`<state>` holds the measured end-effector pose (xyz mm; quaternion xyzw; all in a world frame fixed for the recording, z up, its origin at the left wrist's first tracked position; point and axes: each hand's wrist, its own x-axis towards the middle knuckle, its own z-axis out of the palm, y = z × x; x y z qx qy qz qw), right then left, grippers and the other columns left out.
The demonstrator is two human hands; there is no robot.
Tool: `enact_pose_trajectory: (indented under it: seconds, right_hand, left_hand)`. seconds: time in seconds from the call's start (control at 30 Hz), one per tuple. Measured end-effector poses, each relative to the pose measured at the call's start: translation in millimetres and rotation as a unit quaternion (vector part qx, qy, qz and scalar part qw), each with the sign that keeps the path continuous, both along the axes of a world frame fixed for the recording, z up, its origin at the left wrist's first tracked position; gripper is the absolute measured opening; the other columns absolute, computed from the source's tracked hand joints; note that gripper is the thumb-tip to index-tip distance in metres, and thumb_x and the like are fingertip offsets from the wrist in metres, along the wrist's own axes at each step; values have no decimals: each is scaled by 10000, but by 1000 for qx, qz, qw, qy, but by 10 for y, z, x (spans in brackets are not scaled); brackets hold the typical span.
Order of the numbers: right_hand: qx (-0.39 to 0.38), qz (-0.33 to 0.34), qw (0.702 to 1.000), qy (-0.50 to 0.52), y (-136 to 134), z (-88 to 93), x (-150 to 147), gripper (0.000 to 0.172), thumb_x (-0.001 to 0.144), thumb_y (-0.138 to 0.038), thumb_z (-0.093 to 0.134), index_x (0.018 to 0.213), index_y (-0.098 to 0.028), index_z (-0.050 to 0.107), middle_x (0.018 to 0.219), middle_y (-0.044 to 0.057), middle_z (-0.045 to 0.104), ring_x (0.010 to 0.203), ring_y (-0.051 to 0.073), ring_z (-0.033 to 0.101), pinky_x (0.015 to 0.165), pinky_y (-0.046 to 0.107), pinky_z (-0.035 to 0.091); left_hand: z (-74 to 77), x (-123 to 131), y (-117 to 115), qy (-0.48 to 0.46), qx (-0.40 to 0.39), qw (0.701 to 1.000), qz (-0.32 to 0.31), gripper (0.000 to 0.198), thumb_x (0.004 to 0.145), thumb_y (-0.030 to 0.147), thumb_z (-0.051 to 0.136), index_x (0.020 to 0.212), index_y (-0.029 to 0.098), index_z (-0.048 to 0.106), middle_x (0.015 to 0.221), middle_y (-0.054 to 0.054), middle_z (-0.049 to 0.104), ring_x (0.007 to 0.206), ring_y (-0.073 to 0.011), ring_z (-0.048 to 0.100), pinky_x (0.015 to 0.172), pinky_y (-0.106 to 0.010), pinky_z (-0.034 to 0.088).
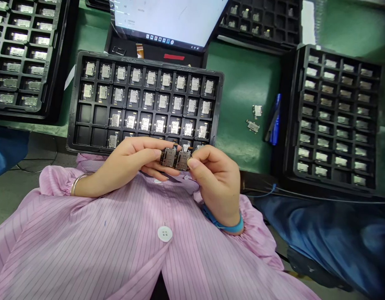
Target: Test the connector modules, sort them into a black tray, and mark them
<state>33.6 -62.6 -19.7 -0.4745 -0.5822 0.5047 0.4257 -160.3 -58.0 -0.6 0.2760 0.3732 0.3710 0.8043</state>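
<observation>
My left hand [130, 160] pinches a small metal card-socket part [168, 157] between thumb and fingers. My right hand [216, 179] pinches a second, similar part [183, 160] right beside it, the two parts touching side by side. Both hands hover over my pink striped smock, at the near edge of a black compartment tray [74, 125] holding several of the same silver parts. A few compartments at the tray's near left are bare.
More black trays of parts stand at far left [51, 100], right [289, 125] and back right [292, 37]. Two loose parts [255, 118] and a blue pen [275, 121] lie on the green mat. A lit screen [167, 21] stands behind. Cables run at right.
</observation>
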Motion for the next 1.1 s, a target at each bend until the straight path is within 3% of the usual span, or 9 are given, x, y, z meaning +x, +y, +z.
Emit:
enact_pose_trajectory:
  seconds: [0.23, 0.43, 0.6, 0.8, 0.9, 1.1]
  right_hand:
    - [-11, 0, 1000, 4, 21, 7, -14, 197, 880, -193, 578, 693, -208, 518, 584, -64, 439, 485, 83, 340, 467, 250, 266]
    - [-7, 7, 1000, -14, 51, 7, -25, 208, 876, -200, 583, 680, -207, 514, 588, -59, 433, 506, 90, 359, 484, 255, 274]
    - [-11, 9, 1000, -14, 73, 17, -45, 204, 881, -199, 580, 688, -205, 515, 592, -60, 428, 508, 88, 347, 486, 255, 270]
    - [-13, 0, 1000, -17, 98, 11, -49, 203, 882, -202, 579, 691, -206, 510, 596, -62, 428, 504, 85, 342, 480, 253, 266]
    - [-16, 11, 1000, -24, 107, 16, -62, 200, 884, -219, 586, 695, -206, 520, 588, -61, 426, 507, 88, 345, 481, 252, 270]
    - [-20, 0, 999, -44, 124, 41, -99, 204, 874, -227, 579, 683, -209, 509, 596, -53, 430, 507, 92, 344, 495, 258, 289]
  left_hand:
    - [-15, -15, 4, 29, 17, 999, -1, 202, 912, 200, 600, 1057, 177, 738, 959, -49, 785, 848, -210, 760, 683, -233, 645]
    - [-31, 30, 47, 113, 62, 992, 10, 231, 771, 157, 781, 994, 151, 719, 818, -22, 786, 739, -175, 762, 664, -179, 627]
    - [-43, 41, 76, 134, 59, 989, 21, 160, 839, 280, 734, 924, 147, 713, 710, -4, 766, 648, -159, 750, 568, -161, 612]
    - [-38, 16, 85, 130, 75, 989, 16, 213, 765, 183, 795, 965, 160, 723, 818, -7, 783, 758, -171, 762, 676, -184, 630]
    - [-36, -2, 95, 146, 72, 987, 11, 189, 826, 293, 747, 952, 153, 740, 795, -23, 777, 704, -169, 757, 619, -186, 623]
    - [-31, -49, 107, 119, 21, 993, 11, 367, 900, 467, 614, 1011, 141, 742, 916, -89, 780, 778, -220, 762, 635, -253, 635]
